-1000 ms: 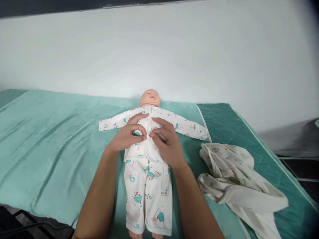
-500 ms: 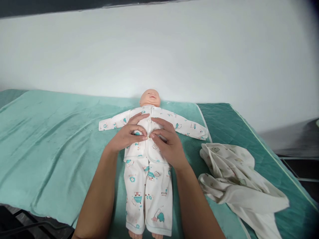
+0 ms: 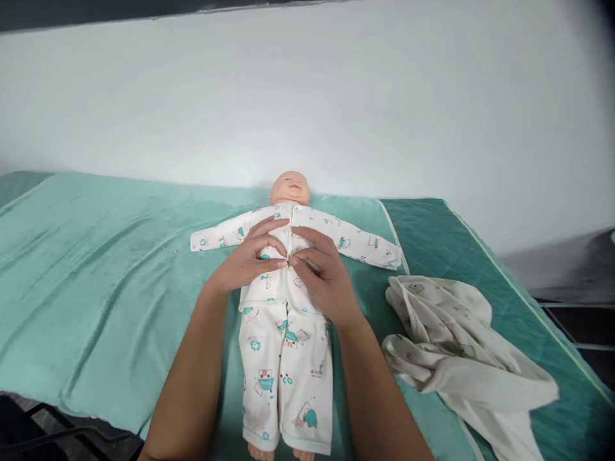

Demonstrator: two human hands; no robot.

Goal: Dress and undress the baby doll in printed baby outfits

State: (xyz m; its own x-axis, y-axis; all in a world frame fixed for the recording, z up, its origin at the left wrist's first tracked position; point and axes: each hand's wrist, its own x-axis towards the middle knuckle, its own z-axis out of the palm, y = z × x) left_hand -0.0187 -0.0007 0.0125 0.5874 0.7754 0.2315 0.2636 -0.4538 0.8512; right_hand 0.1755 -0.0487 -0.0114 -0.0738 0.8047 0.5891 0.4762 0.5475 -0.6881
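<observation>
A baby doll (image 3: 289,187) lies face up on a teal blanket (image 3: 96,269), arms spread. It wears a white shirt (image 3: 350,242) and white trousers (image 3: 283,384), both with teal prints. My left hand (image 3: 247,259) and my right hand (image 3: 324,275) rest on the doll's chest. Their thumbs and forefingers meet at the shirt's front placket and pinch the fabric around a small button. The doll's hands are hidden inside the sleeves, and its bare toes show at the bottom edge.
A crumpled cream garment (image 3: 461,346) with faint prints lies on the green quilted mat (image 3: 427,237) to the right of the doll. A white wall (image 3: 307,96) stands right behind the bed. The bed's near left edge drops to a dark floor (image 3: 29,429).
My fingertips have drawn slightly closer together at the placket. Nothing else has moved.
</observation>
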